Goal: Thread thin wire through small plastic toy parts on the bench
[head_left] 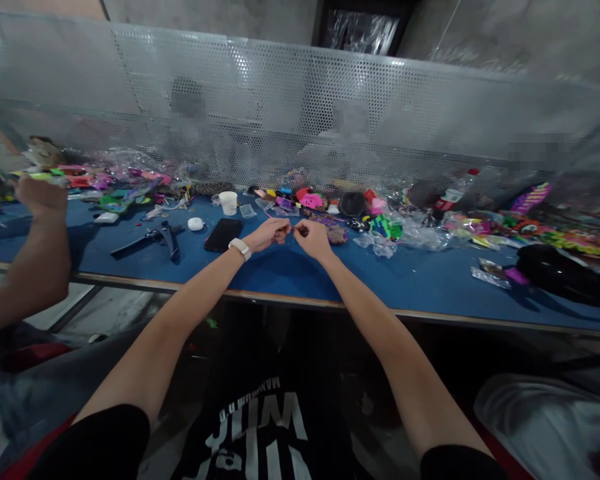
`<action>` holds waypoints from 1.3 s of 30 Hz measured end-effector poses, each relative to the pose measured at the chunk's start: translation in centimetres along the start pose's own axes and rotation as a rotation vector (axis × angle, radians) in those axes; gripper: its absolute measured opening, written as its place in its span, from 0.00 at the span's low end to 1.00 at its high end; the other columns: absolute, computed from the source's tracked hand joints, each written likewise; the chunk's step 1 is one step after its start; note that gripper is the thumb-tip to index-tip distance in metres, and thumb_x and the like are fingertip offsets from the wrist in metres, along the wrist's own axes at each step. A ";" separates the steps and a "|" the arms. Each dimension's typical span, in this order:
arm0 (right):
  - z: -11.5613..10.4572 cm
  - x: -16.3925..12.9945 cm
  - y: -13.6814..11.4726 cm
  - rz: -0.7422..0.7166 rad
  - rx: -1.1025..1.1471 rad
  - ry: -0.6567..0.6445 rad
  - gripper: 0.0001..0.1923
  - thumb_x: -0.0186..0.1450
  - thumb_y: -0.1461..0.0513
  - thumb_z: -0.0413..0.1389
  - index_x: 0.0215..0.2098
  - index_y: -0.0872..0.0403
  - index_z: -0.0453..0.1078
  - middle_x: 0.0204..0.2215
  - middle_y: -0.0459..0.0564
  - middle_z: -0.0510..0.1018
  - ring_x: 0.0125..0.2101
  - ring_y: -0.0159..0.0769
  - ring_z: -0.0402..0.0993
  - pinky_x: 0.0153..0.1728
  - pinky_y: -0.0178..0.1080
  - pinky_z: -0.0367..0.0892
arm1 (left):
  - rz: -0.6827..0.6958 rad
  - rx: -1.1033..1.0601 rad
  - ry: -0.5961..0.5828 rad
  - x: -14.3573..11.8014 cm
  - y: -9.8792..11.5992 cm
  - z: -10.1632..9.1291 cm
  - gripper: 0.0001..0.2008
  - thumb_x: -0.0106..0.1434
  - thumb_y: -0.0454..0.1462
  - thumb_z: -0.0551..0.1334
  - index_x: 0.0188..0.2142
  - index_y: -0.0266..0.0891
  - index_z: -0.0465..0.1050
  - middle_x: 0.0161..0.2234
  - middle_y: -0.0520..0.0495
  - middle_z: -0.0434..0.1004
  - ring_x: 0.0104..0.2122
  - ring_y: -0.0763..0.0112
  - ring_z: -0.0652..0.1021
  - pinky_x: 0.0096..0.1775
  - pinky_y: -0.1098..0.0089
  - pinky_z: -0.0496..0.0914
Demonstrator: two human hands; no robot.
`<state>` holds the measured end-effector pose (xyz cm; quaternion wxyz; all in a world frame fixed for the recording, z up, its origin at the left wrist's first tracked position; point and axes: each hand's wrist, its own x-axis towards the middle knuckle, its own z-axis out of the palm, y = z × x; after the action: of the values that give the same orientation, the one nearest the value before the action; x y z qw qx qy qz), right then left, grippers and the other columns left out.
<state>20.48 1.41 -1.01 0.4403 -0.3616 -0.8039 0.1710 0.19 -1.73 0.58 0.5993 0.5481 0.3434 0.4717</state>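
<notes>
Both hands pinching something tiny mid-bench

A co-worker's hand [43,199] sits at the left edge of the blue surface [280,270]. Past the black phone [223,235], left hand [270,233] and right hand [313,238] meet, fingertips nipped on a small dark piece [301,231], probably held close for fine control. It's too small to identify. Colourful bits [380,223] line the back edge.
</notes>
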 end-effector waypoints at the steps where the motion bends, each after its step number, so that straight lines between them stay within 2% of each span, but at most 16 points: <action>1: 0.0 0.0 -0.1 0.009 -0.009 0.005 0.07 0.68 0.61 0.62 0.31 0.48 0.77 0.29 0.50 0.87 0.32 0.44 0.82 0.40 0.44 0.76 | -0.004 0.000 -0.004 0.0 0.0 0.0 0.27 0.87 0.42 0.62 0.28 0.37 0.76 0.19 0.59 0.53 0.18 0.78 0.55 0.27 0.76 0.65; 5: 0.0 0.0 -0.1 0.033 -0.018 0.006 0.08 0.69 0.59 0.63 0.30 0.47 0.76 0.28 0.50 0.85 0.30 0.44 0.79 0.39 0.46 0.75 | -0.005 -0.009 -0.007 -0.1 0.1 0.1 0.27 0.86 0.44 0.65 0.28 0.37 0.76 0.19 0.60 0.53 0.18 0.79 0.56 0.27 0.77 0.67; 9: -0.1 0.0 0.0 0.019 0.058 -0.025 0.13 0.74 0.50 0.64 0.35 0.48 0.79 0.32 0.52 0.87 0.34 0.46 0.82 0.42 0.47 0.78 | 0.006 -0.046 0.038 -0.1 0.4 0.2 0.28 0.84 0.47 0.69 0.27 0.38 0.75 0.18 0.61 0.52 0.17 0.80 0.56 0.26 0.76 0.67; 13: -0.2 0.0 0.2 0.029 0.140 -0.062 0.23 0.76 0.39 0.61 0.36 0.47 0.78 0.31 0.52 0.86 0.31 0.46 0.81 0.40 0.48 0.78 | 0.016 -0.094 0.076 0.0 0.5 0.1 0.28 0.85 0.45 0.68 0.26 0.38 0.74 0.18 0.61 0.52 0.17 0.80 0.56 0.25 0.75 0.66; 18: -0.1 -0.1 0.7 0.036 0.182 -0.044 0.26 0.74 0.36 0.60 0.36 0.47 0.76 0.29 0.51 0.84 0.30 0.45 0.80 0.37 0.47 0.77 | 0.037 -0.108 0.057 0.3 -0.1 0.1 0.25 0.85 0.42 0.66 0.28 0.38 0.76 0.18 0.61 0.55 0.17 0.78 0.59 0.31 0.72 0.74; 21: -0.1 0.1 1.0 0.049 0.162 -0.019 0.25 0.75 0.37 0.60 0.35 0.47 0.75 0.28 0.50 0.82 0.29 0.45 0.79 0.38 0.48 0.77 | 0.070 -0.113 0.060 0.6 -0.7 0.2 0.22 0.82 0.40 0.68 0.29 0.38 0.77 0.21 0.56 0.65 0.21 0.76 0.67 0.39 0.68 0.79; 23: -0.3 0.3 1.3 0.057 0.134 0.014 0.24 0.75 0.39 0.61 0.35 0.47 0.76 0.29 0.51 0.83 0.31 0.45 0.79 0.39 0.48 0.77 | 0.106 -0.106 0.122 0.9 -0.8 0.0 0.19 0.79 0.39 0.70 0.30 0.38 0.77 0.27 0.50 0.75 0.28 0.73 0.75 0.46 0.67 0.80; 25: -0.8 0.4 1.6 0.057 0.106 0.033 0.22 0.75 0.41 0.61 0.34 0.47 0.76 0.30 0.52 0.84 0.32 0.46 0.79 0.39 0.47 0.76 | 0.150 0.018 0.226 1.2 -0.8 -0.6 0.16 0.78 0.38 0.70 0.31 0.39 0.78 0.33 0.47 0.79 0.35 0.69 0.78 0.50 0.66 0.79; 27: -1.5 0.5 1.9 0.034 0.089 -0.016 0.20 0.74 0.44 0.62 0.32 0.48 0.76 0.31 0.52 0.84 0.33 0.46 0.79 0.39 0.47 0.75 | 0.206 0.336 0.333 1.3 -0.8 -1.4 0.13 0.76 0.35 0.69 0.32 0.39 0.79 0.35 0.46 0.80 0.39 0.65 0.79 0.54 0.63 0.77; 30: -2.5 0.5 2.3 -0.025 0.073 -0.231 0.15 0.70 0.49 0.64 0.30 0.49 0.80 0.30 0.51 0.86 0.33 0.45 0.80 0.40 0.47 0.75 | 0.259 0.915 0.407 1.3 -1.0 -2.6 0.07 0.73 0.31 0.68 0.36 0.40 0.81 0.43 0.40 0.84 0.50 0.55 0.80 0.66 0.53 0.72; 32: -2.9 0.4 2.5 -0.053 0.062 -0.353 0.13 0.68 0.52 0.65 0.30 0.49 0.84 0.32 0.52 0.89 0.34 0.45 0.82 0.42 0.47 0.75 | 0.222 1.160 0.406 1.1 -1.3 -3.1 0.04 0.73 0.32 0.68 0.42 0.40 0.83 0.52 0.35 0.85 0.59 0.46 0.79 0.71 0.46 0.69; 35: -3.1 0.4 2.8 -0.048 0.043 -0.365 0.13 0.68 0.52 0.65 0.31 0.48 0.86 0.34 0.52 0.91 0.36 0.46 0.84 0.43 0.47 0.76 | 0.104 1.352 0.428 0.9 -1.8 -3.2 0.08 0.75 0.35 0.67 0.51 0.39 0.85 0.62 0.29 0.83 0.68 0.36 0.75 0.72 0.41 0.69; 39: -2.9 0.5 3.5 0.001 0.007 -0.282 0.11 0.69 0.52 0.66 0.33 0.48 0.84 0.33 0.51 0.90 0.35 0.47 0.83 0.43 0.47 0.75 | 0.008 1.447 0.422 0.9 -2.5 -3.2 0.15 0.79 0.38 0.65 0.59 0.36 0.85 0.67 0.26 0.80 0.73 0.32 0.72 0.74 0.40 0.66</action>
<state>24.26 4.03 -1.21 0.3241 -0.3329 -0.8570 0.2230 -2.04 0.32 -2.31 0.0094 0.7042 0.6731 0.2257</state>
